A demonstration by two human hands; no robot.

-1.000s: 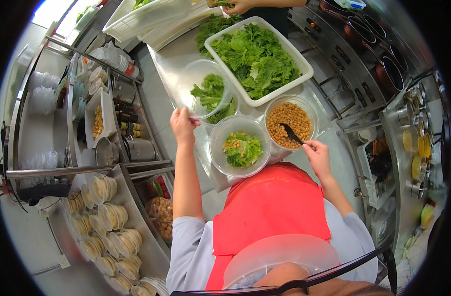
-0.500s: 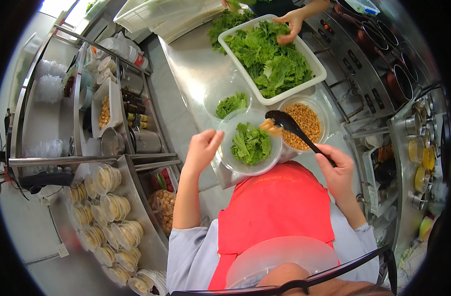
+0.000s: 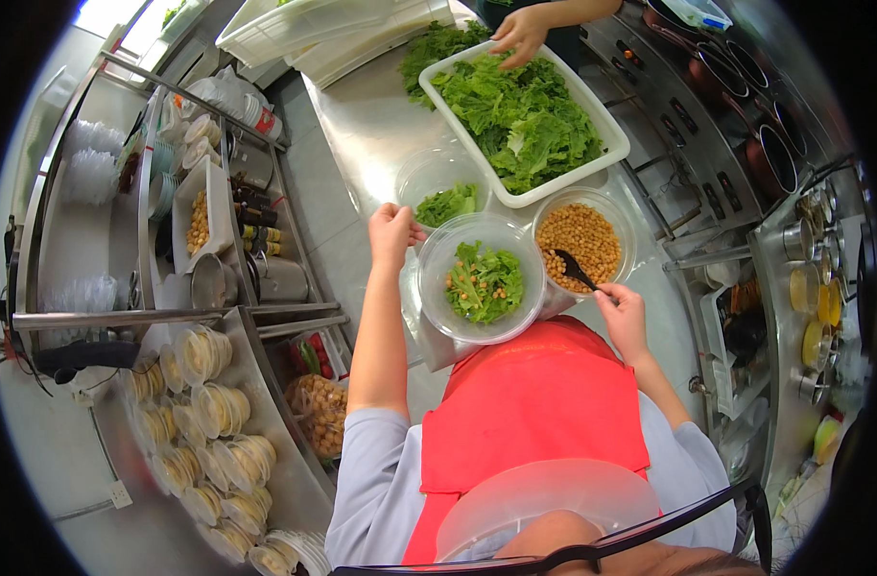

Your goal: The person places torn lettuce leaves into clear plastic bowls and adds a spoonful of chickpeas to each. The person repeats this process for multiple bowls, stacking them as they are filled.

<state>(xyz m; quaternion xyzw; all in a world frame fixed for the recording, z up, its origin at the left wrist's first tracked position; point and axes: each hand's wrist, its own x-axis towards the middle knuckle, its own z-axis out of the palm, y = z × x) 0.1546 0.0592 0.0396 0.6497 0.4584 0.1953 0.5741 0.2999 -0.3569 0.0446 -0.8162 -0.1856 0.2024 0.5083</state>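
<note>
My right hand (image 3: pixel 623 315) grips the handle of a black spoon (image 3: pixel 578 273), whose head rests among the chickpeas (image 3: pixel 578 233) in a clear round bowl (image 3: pixel 634 252). To its left stands a clear bowl (image 3: pixel 437 312) of cut lettuce (image 3: pixel 484 285) with several chickpeas scattered on top. Farther off, a second clear bowl (image 3: pixel 414 176) holds lettuce (image 3: pixel 446 204) alone. My left hand (image 3: pixel 392 233) is closed, fingertips pinched together at the near left edge of that farther bowl. Whether anything sits between those fingers is hidden.
A white tub (image 3: pixel 613 158) heaped with lettuce (image 3: pixel 525 115) stands on the steel table (image 3: pixel 357 130), a co-worker's hand (image 3: pixel 522 34) above it. White crates (image 3: pixel 309 38) lie at the far left. Shelves (image 3: pixel 131 312) line the left; pans (image 3: pixel 772 158) and a stove flank the right.
The chickpeas have dropped from the spoon onto the nearer lettuce. My right hand has brought the spoon into the chickpea bowl. My left hand has moved farther forward; the co-worker's hand has shifted left.
</note>
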